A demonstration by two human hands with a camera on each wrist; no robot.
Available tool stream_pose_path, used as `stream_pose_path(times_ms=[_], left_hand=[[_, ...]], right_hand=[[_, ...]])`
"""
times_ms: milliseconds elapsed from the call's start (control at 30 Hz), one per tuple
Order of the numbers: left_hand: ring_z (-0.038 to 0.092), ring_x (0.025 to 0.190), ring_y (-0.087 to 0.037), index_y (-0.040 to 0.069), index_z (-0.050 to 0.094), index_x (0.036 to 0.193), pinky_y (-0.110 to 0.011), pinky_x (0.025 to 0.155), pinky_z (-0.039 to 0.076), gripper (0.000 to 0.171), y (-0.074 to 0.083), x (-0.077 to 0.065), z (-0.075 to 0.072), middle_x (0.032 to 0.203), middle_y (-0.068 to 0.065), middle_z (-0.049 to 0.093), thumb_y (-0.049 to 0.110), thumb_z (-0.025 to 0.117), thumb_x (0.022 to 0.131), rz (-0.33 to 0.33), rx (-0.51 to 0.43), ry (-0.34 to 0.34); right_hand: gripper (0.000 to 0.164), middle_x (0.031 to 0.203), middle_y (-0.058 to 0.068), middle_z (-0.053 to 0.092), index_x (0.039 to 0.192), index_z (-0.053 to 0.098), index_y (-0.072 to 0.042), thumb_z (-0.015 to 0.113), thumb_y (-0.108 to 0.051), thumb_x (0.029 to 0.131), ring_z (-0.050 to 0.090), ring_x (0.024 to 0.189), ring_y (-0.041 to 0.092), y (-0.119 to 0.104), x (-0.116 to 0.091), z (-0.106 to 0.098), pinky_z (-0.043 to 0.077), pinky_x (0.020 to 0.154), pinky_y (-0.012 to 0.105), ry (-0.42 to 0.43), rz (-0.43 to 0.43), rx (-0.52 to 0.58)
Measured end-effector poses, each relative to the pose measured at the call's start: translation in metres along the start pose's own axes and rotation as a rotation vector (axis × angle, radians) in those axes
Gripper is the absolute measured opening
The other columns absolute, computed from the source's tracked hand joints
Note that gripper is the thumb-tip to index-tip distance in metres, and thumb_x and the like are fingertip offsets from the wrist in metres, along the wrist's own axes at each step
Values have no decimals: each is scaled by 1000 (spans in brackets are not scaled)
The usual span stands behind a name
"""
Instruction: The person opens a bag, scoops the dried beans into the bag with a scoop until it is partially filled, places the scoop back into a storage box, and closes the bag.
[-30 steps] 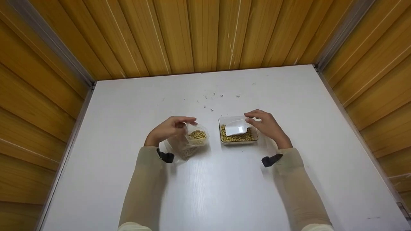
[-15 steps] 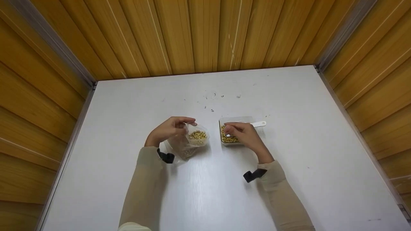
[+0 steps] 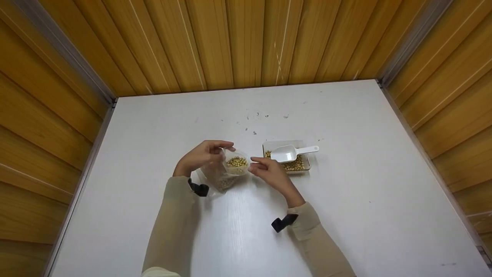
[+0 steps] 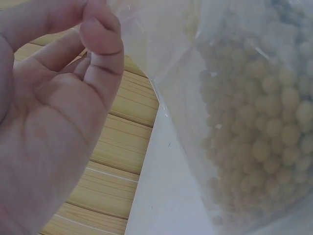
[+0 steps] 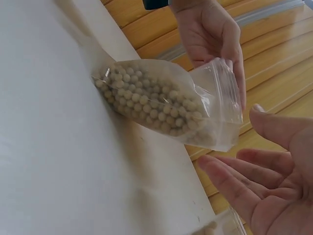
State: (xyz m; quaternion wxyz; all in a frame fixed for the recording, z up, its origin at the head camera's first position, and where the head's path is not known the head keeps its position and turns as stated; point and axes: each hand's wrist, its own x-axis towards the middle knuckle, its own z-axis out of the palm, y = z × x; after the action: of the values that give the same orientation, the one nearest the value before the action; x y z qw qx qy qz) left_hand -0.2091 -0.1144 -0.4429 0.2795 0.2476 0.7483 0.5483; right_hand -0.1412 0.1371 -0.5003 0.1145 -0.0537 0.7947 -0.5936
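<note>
My left hand (image 3: 198, 157) pinches the mouth of a clear zip-lock bag (image 5: 156, 98) of soybeans. The bag stands tilted on the table, its mouth spread open so the beans (image 3: 236, 162) show from above. Reaching in from the right, my right hand (image 3: 270, 172) has its fingertips right at the bag's opposite lip. In the right wrist view its thumb and fingers (image 5: 234, 188) are apart with nothing between them. A white scoop (image 3: 284, 154) lies across a clear rectangular container (image 3: 308, 163) of soybeans, its handle pointing right.
The white table (image 3: 153, 127) carries small dark specks (image 3: 254, 133) behind the bag and container. Wood-look panel walls (image 3: 246, 42) enclose its back and sides. A black wrist camera (image 3: 284, 223) sits on each forearm.
My right hand has let go of the scoop, leaving it on the container, and has moved left to the bag's lip. The left hand and bag have stayed in place.
</note>
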Motion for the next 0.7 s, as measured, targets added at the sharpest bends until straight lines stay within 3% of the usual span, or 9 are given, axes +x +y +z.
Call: stream_pose_path(times_ms=[100,400,600,700], left_hand=[[54,79,-13,-1,52,136,-28,67,47,48,0,0,0,129,-20,59,-5,52,88,-3,-2,3],[57,80,-16,1,49,138,-34,71,49,49,-3,0,0,134,-27,52,-2,53,89,-14,1,10],[55,88,-18,8,53,137,-33,78,48,45,-30,10,-4,135,-17,56,10,49,92,-43,8,60],[52,83,-17,8,53,137,-30,73,44,44,-34,12,-5,136,-19,55,9,41,95,-69,-43,80]], right_hand=[[48,118,18,67,128,60,0,69,-25,89,64,111,29,-1,1,9,52,91,37,64,7,-22],[39,110,18,70,117,67,1,73,-19,85,68,103,28,0,3,28,55,83,30,200,-9,1],[32,106,24,69,114,67,7,69,-10,88,69,97,33,-10,-3,32,56,78,27,216,-51,71],[29,107,28,68,114,64,12,65,-3,89,68,96,37,-25,-11,31,56,77,25,218,-38,100]])
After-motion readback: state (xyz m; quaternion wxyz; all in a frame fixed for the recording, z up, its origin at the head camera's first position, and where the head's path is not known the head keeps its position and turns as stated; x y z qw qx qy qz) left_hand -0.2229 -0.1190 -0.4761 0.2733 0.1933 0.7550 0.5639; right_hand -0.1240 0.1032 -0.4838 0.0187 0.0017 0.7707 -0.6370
